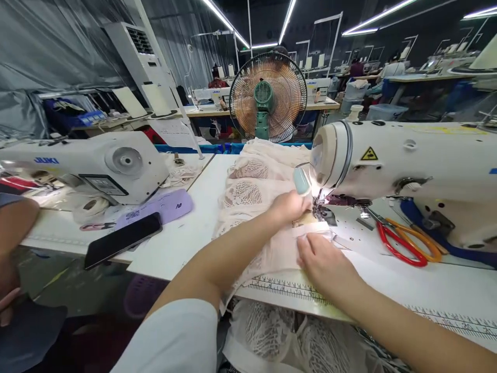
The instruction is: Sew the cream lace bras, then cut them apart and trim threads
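My left hand (289, 206) lies on a pale pink lace piece (272, 251) just left of the needle and presser foot (322, 210) of a white sewing machine (407, 166); its fingers curl against the fabric. My right hand (324, 264) rests flat on the same piece in front of the foot, fingers pressed down on the fabric's edge. A stack of similar lace pieces (252, 181) stretches away behind my left hand. More lace hangs over the table's front edge toward my lap.
Red and orange scissors (404, 243) lie right of the needle. A black phone (122, 239) and purple card (163, 207) lie on the left table beside another white machine (89, 166). A standing fan (267, 96) is behind. Another person's arm (11, 228) shows at far left.
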Motion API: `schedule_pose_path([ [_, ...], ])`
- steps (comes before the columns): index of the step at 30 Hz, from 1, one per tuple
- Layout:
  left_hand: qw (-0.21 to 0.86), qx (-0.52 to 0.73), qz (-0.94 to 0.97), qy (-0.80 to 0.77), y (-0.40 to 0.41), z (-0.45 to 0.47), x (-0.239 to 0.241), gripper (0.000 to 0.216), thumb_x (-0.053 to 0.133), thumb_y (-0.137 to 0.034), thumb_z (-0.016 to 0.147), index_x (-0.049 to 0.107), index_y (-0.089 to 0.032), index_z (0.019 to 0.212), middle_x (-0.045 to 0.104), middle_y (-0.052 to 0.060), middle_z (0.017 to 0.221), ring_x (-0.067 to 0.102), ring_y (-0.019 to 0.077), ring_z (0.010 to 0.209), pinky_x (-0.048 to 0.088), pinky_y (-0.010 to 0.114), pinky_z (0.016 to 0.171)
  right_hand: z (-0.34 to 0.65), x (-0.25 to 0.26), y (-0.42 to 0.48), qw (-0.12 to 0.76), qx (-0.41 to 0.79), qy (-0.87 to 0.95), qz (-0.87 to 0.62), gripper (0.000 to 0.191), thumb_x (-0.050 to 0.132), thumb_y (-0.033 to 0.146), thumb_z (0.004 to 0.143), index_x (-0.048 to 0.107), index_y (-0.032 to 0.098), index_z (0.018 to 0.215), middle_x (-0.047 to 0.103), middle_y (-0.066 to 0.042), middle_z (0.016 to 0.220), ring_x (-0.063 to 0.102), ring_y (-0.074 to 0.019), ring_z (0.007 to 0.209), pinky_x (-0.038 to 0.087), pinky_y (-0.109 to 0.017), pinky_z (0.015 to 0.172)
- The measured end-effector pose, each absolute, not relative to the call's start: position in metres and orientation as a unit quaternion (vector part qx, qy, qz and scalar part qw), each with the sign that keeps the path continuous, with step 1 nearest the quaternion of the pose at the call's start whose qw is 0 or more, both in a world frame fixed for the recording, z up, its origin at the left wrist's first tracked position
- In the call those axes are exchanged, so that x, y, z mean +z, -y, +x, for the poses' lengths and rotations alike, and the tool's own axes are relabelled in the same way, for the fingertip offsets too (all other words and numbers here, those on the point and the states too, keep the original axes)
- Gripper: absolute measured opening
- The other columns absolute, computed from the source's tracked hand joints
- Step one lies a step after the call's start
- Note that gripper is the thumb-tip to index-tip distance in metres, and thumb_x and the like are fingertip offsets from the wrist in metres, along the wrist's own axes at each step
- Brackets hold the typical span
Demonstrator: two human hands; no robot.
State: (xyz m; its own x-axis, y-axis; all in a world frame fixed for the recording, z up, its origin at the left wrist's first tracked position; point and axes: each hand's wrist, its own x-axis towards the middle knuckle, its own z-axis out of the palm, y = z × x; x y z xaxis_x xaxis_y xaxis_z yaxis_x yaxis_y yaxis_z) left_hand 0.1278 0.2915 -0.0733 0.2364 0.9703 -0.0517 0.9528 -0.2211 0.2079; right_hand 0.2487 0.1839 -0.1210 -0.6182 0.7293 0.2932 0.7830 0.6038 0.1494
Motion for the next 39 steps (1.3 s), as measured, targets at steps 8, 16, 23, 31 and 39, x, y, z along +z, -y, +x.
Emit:
schedule_pose_path([
  [8, 0.102, 0.058, 0.773, -0.623, -0.317, 0.124, -0.063, 0.037, 0.04, -0.038, 0.089, 0.054, -0.014, 0.114, 0.062, 0.013, 0.109, 0.061, 0.0257, 0.098, 0.048, 0.032, 0.075, 0.252, -0.123, -0.218, 0.11, -0.081, 0.934, -0.331, 0.038, 0.047, 0.026, 0.086, 0.057, 0.008, 0.118, 0.055, -0.017, 0.127, 0.049, -0.0297, 0.119, 0.044, -0.042, 0.097],
  [16, 0.076, -0.004, 0.928, -0.366, -0.242, 0.096, -0.074, 0.041, 0.038, -0.037, 0.093, 0.053, -0.012, 0.121, 0.051, 0.009, 0.132, 0.047, 0.0199, 0.121, 0.036, 0.03, 0.102, 0.268, -0.119, -0.212, 0.155, -0.023, 0.946, -0.282, 0.024, 0.049, 0.022, 0.084, 0.064, 0.01, 0.098, 0.064, -0.018, 0.109, 0.053, -0.0303, 0.112, 0.046, -0.047, 0.095],
  [23, -0.008, 0.001, 0.935, -0.355, -0.241, 0.095, -0.091, 0.048, 0.033, -0.041, 0.094, 0.049, -0.009, 0.126, 0.048, 0.01, 0.136, 0.045, 0.0212, 0.123, 0.036, 0.034, 0.101, 0.289, -0.124, -0.19, 0.197, -0.025, 0.951, -0.238, 0.036, 0.04, 0.021, 0.09, 0.054, 0.003, 0.118, 0.06, -0.019, 0.12, 0.055, -0.0283, 0.113, 0.052, -0.044, 0.091],
  [31, -0.029, 0.02, 0.938, -0.344, -0.248, 0.099, -0.092, 0.046, 0.037, -0.044, 0.092, 0.055, -0.01, 0.119, 0.053, 0.008, 0.132, 0.049, 0.0217, 0.118, 0.042, 0.035, 0.095, 0.295, -0.119, -0.196, 0.21, -0.022, 0.949, -0.234, 0.034, 0.038, 0.022, 0.091, 0.055, 0.005, 0.115, 0.062, -0.018, 0.118, 0.058, -0.0264, 0.11, 0.054, -0.04, 0.088],
  [39, -0.027, 0.031, 0.936, -0.35, -0.253, 0.099, -0.096, 0.047, 0.036, -0.045, 0.092, 0.053, -0.011, 0.121, 0.051, 0.01, 0.133, 0.049, 0.023, 0.118, 0.042, 0.037, 0.094, 0.3, -0.117, -0.202, 0.227, 0.008, 0.932, -0.284, 0.031, 0.038, 0.022, 0.092, 0.053, 0.01, 0.116, 0.061, -0.016, 0.118, 0.057, -0.0248, 0.11, 0.052, -0.043, 0.09],
])
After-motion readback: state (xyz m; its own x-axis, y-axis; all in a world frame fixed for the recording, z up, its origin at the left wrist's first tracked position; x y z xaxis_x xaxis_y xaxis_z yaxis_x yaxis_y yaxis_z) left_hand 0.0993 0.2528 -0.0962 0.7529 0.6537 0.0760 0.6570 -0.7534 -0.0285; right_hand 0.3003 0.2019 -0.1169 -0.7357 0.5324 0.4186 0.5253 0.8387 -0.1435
